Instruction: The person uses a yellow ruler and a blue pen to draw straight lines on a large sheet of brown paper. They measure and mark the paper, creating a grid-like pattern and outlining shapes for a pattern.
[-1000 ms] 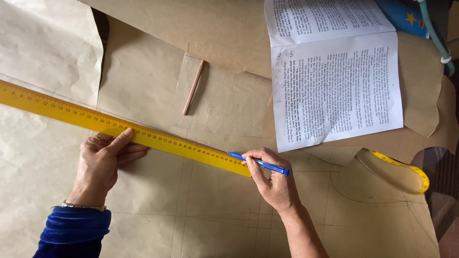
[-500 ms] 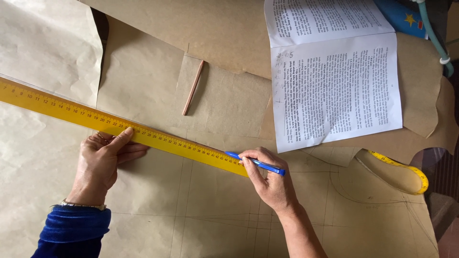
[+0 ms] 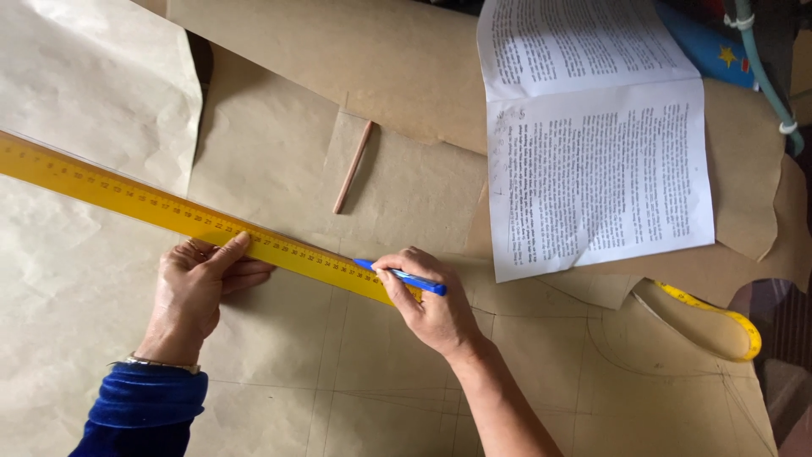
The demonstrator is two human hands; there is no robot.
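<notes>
One yellow ruler [image 3: 169, 210] lies slantwise across the brown paper [image 3: 279, 372], running from the left edge down to mid-frame. Left hand [image 3: 199, 288] presses flat on the ruler's lower edge, fingers spread, clamped on nothing. Right hand [image 3: 431, 305] has its grip closed on a blue pen [image 3: 402, 277], tip at the ruler's right end. Pencil lines cross the paper below. Brown pencil [image 3: 353, 167] lies apart above. Printed sheets [image 3: 592, 161] upper right; yellow tape [image 3: 727, 317] beside them.

Right hand [image 3: 436, 309] with blue pen [image 3: 404, 277] slid left along yellow ruler [image 3: 194, 220].
</notes>
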